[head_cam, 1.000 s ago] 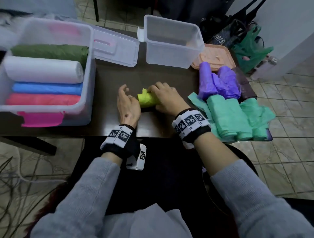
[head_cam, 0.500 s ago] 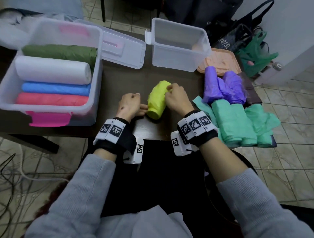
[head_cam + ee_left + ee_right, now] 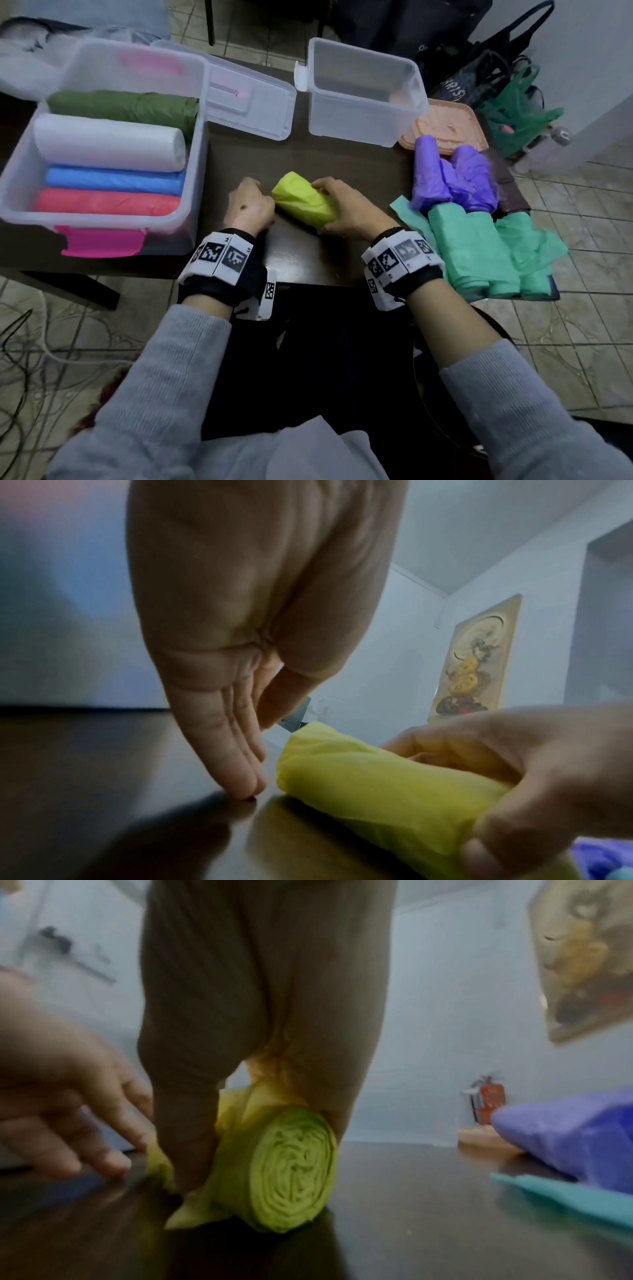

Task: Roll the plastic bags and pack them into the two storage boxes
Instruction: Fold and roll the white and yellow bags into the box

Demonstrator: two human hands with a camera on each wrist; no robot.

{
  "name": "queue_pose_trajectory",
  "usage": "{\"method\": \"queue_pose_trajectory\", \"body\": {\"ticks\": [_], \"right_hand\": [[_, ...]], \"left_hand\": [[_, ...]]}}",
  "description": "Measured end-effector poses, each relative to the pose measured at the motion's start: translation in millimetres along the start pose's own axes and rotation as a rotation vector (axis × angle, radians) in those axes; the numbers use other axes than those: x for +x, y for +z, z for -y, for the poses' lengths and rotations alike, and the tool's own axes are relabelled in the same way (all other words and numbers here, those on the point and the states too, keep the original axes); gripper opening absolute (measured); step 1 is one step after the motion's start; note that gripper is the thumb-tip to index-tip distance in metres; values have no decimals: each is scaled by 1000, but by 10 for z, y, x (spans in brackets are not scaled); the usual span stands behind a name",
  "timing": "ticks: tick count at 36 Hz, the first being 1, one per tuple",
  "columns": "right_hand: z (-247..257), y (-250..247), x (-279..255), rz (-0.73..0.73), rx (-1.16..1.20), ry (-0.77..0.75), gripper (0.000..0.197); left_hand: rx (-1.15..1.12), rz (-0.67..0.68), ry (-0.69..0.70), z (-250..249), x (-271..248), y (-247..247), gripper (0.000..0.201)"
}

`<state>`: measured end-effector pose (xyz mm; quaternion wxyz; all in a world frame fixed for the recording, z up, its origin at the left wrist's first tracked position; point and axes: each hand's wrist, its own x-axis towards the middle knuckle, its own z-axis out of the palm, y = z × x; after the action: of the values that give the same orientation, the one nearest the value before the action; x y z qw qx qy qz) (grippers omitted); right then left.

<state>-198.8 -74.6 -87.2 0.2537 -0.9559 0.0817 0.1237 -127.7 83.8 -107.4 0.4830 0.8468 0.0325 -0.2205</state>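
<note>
The roll (image 3: 303, 202) in the middle is lime-yellow, paler green on its coiled end. In the clear box (image 3: 30, 164) with the hot-pink latch (image 3: 102, 241) lie rolls of dark green (image 3: 123, 108), white (image 3: 108, 144), blue (image 3: 114, 180) and coral pink (image 3: 106, 202). Purple bags (image 3: 452, 178) and mint-green ones (image 3: 479, 246) are heaped on the dark brown table (image 3: 298, 263). Wristbands (image 3: 222, 257) carry black-and-white square codes. The lid (image 3: 445, 126) looks peach, perhaps speckled.

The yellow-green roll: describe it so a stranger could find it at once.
Start at the dark table between the two clear storage boxes. At its front middle, between the person's hands, lies the yellow-green roll, gripped by the right hand. It is the only roll of that colour and the only one outside a box or pile.
</note>
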Motion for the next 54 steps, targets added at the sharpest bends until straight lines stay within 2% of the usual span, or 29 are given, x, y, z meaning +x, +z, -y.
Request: {"method": "queue_pose_trajectory", "body": {"ticks": [3,5,7,10,12,14,16,19,21,23,25,27,28,29,30,32,34,35,36,38,41,44,47,54], "right_hand": [[-33,-51,-1,74,98,4,74],[-54,-102,-2,144,190,20,73],[-65,-138,12,192,277,44,73],[-76,-155,57,226,350,63,79],[-111,-152,91,243,393,55,91],[-160,-148,121,213,426,64,96],[-189,-141,136,113,495,95,92],[-193,-134,154,-87,681,122,78],[-189,-140,162,-256,781,170,64],[-175,-142,146,-450,799,191,46],[-153,-116,113,-681,679,142,26],[-69,-73,32,-856,502,-10,12],[-18,-47,-6,-888,416,-96,10],[27,-28,-41,-860,334,-178,10],[64,-8,-71,-766,250,-231,13],[116,28,-116,-443,33,-230,25],[135,88,-139,-130,-217,-134,44],[153,118,-155,-47,-287,-106,54],[175,149,-169,-12,-327,-90,60],[201,206,-165,-26,-382,-80,65],[202,265,-131,-35,-473,-61,70],[203,292,-112,-63,-532,-62,72],[181,302,-112,-68,-530,-100,59],[209,256,-119,14,-451,-99,52]], "left_hand": [[183,-52,113,10,6,-70,47],[216,-42,206,15,21,-125,55],[240,75,290,30,60,-163,69],[245,367,386,39,77,-190,89],[302,435,443,30,82,-188,92],[326,444,454,15,86,-193,86],[342,403,446,-28,58,-198,64],[334,239,489,-150,-10,-176,27],[290,135,477,-254,-39,-153,13],[243,3,435,-352,-18,-121,15],[207,-120,401,-438,42,-79,25],[212,-188,359,-503,125,-34,36],[228,-211,336,-527,163,-14,40],[246,-244,323,-554,185,-3,46],[257,-283,320,-574,200,1,50],[270,-346,368,-611,197,-17,47],[325,-270,422,-622,217,-12,34],[380,-170,443,-618,241,6,28],[452,-53,457,-601,281,31,26],[606,160,457,-546,349,90,34],[775,353,458,-434,416,195,47],[875,397,493,-352,480,225,51],[940,421,510,-325,553,169,56],[1045,458,538,-320,538,150,58]]}}
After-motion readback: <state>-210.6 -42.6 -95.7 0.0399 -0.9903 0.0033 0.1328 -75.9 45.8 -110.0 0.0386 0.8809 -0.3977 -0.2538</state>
